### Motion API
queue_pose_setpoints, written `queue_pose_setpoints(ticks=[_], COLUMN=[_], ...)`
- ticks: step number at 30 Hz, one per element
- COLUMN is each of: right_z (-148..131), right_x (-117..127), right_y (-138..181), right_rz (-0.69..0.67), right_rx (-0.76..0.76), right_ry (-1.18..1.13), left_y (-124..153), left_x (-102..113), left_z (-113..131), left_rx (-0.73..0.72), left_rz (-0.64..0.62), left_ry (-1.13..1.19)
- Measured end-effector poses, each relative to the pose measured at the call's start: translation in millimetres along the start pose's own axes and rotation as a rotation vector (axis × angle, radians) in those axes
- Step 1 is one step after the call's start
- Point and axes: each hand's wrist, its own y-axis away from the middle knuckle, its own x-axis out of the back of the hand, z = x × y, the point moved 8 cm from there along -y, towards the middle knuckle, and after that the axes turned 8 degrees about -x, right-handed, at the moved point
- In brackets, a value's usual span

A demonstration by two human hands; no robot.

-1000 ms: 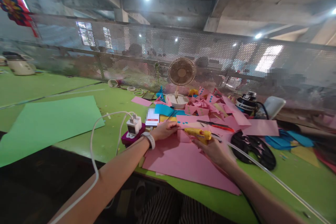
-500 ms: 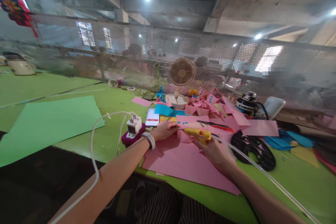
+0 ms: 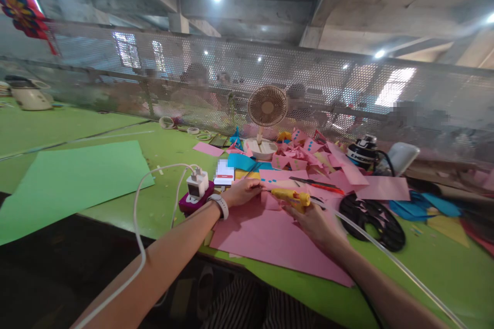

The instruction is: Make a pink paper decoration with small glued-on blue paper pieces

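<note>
My right hand [image 3: 309, 218] is wrapped round a yellow hot glue gun [image 3: 287, 195], its nozzle pointing left. A long translucent glue stick [image 3: 386, 252] trails from the gun's back towards the lower right. Close to the nozzle tip, my left hand [image 3: 243, 193] is closed in a pinch. What lies between its fingers is too small to make out. A small folded pink paper piece [image 3: 272, 201] shows just below the nozzle. Both hands are over a large pink paper sheet [image 3: 278, 241] on the green table [image 3: 309, 293].
Behind the hands are a fan [image 3: 267, 106], a heap of pink paper pieces [image 3: 301, 157] and a phone [image 3: 224, 172]. Black-and-red scissors [image 3: 318, 185] lie beyond the gun. A white charger [image 3: 197, 185] with its cable stands left; a black tray [image 3: 372, 223] lies right.
</note>
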Motion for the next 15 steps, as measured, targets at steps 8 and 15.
queue_pose_setpoints(ticks=[8, 15], right_z=[-1.5, -4.3], right_x=[-0.5, 0.1], right_y=[1.5, 1.7], right_rz=[0.001, 0.033], right_rx=[-0.014, -0.012], right_ry=[0.02, 0.092], left_y=[0.7, -0.4], left_x=[-0.6, -1.4], left_z=[0.1, 0.0], left_rx=[-0.009, -0.002], left_rz=[0.012, 0.005], left_ry=[0.022, 0.027])
